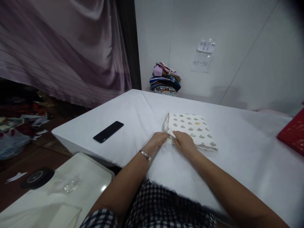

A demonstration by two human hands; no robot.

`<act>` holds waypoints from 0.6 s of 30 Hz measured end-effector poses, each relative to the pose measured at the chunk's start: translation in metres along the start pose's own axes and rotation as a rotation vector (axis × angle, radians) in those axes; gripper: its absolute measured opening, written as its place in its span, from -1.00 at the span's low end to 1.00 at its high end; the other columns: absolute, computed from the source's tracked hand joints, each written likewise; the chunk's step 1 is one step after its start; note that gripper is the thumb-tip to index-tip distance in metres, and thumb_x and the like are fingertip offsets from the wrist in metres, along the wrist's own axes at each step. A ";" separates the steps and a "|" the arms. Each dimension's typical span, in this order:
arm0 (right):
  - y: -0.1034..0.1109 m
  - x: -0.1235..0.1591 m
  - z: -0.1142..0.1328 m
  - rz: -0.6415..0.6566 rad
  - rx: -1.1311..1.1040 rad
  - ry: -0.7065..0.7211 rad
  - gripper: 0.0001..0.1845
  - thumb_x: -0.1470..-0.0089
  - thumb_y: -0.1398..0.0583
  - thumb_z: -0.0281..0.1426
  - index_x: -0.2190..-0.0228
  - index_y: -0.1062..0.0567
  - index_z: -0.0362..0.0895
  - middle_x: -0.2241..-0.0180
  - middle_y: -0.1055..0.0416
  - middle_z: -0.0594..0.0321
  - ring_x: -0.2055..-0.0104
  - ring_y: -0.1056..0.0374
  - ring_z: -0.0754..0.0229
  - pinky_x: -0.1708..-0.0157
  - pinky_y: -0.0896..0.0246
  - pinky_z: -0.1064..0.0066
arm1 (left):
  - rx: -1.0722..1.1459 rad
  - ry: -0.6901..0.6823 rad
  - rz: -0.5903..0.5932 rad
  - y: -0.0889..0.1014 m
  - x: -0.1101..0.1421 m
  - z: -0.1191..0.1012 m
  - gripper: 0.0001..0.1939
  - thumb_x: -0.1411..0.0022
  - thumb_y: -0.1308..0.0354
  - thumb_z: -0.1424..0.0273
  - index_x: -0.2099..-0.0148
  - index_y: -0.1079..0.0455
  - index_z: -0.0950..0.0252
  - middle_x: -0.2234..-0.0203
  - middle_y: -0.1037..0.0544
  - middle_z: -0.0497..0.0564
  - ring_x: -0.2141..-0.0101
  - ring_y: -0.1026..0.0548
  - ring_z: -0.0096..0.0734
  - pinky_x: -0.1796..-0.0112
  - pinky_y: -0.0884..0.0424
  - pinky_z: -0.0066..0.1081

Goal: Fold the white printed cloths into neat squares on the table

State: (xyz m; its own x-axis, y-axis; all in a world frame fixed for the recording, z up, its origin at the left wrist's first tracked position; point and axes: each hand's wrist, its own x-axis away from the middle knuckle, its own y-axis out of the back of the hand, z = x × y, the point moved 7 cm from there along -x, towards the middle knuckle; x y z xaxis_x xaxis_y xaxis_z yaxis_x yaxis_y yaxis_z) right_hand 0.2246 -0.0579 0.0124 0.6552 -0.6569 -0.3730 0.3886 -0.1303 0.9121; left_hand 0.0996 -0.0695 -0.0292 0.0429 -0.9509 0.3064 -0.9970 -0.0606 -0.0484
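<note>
Both hands pinch folded patterned cloth at its 8 o'clock corner

Cloth (190,125): soft fabric, off-white, rows of small grey motifs plus a few green and yellow ones; folded flat in layers, roughly four-sided, left edge thick and rounded. Lies on the smooth white table cover (133,117), just right of view centre, directly ahead of the person. Looks wider than deep, long axis about 9 to 3 o'clock; foreshortened, so true proportions unclear. Thick folded side faces 9, layered near edge faces 6.

Left hand (158,141), with a shiny band (145,155) at the wrist: fingers together on the cloth's near-left corner. Right hand (185,142): thumb and fingers clamped on the bunched edge just beside, covering part of the near side.

Around the cloth: flat black phone (108,131) at 9, well apart, slanting 7 to 1. Stacked multicolour fabrics (165,79) at 11. Paper notes (200,65) on the wall at 12, one reading 45-50. Red item (293,134) at 3, cut off by the frame. Satiny mauve curtain (95,53) at 10. Glossy white surface (95,167) at 8.
</note>
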 end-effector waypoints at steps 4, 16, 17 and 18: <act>0.000 0.000 0.002 -0.003 -0.016 0.014 -0.66 -0.12 -0.07 -0.37 0.05 -0.33 -0.14 0.08 -0.41 0.09 0.04 -0.29 0.09 0.06 -0.12 0.29 | 0.002 -0.002 0.003 -0.001 0.001 -0.001 -0.72 0.00 -0.18 0.34 0.58 -0.14 0.30 0.76 -0.02 -0.25 0.71 0.08 -0.72 0.63 0.22 -0.49; -0.001 -0.002 0.003 0.027 0.044 -0.027 -0.84 -0.14 -0.04 -0.42 0.24 -0.38 -0.11 0.23 -0.44 0.18 0.15 -0.32 0.14 0.17 -0.10 0.37 | -0.006 0.016 0.087 -0.003 0.003 0.000 -0.61 -0.04 -0.10 0.11 0.58 -0.15 0.30 0.72 -0.19 -0.18 0.72 -0.09 -0.66 0.64 0.07 -0.48; -0.001 -0.002 0.003 0.034 0.048 -0.030 -0.86 -0.14 -0.04 -0.43 0.26 -0.38 -0.11 0.25 -0.44 0.18 0.17 -0.32 0.15 0.18 -0.09 0.37 | 0.002 0.012 0.087 -0.003 0.003 -0.001 -0.58 -0.02 -0.12 0.07 0.57 -0.15 0.30 0.72 -0.18 -0.19 0.72 -0.09 -0.66 0.64 0.07 -0.48; -0.001 -0.002 0.004 0.036 0.050 -0.028 -0.86 -0.13 -0.05 -0.43 0.26 -0.37 -0.11 0.26 -0.44 0.18 0.17 -0.31 0.15 0.18 -0.09 0.38 | 0.018 0.009 0.096 -0.003 0.003 -0.002 -0.55 0.00 -0.13 0.02 0.56 -0.14 0.30 0.72 -0.18 -0.20 0.72 -0.08 -0.66 0.64 0.08 -0.48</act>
State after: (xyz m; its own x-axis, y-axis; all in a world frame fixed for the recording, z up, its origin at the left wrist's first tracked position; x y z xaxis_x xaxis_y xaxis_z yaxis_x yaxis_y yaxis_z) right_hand 0.2207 -0.0596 0.0127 0.6497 -0.6821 -0.3356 0.3321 -0.1425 0.9324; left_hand 0.1023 -0.0711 -0.0263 -0.0530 -0.9499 0.3080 -0.9952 0.0246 -0.0952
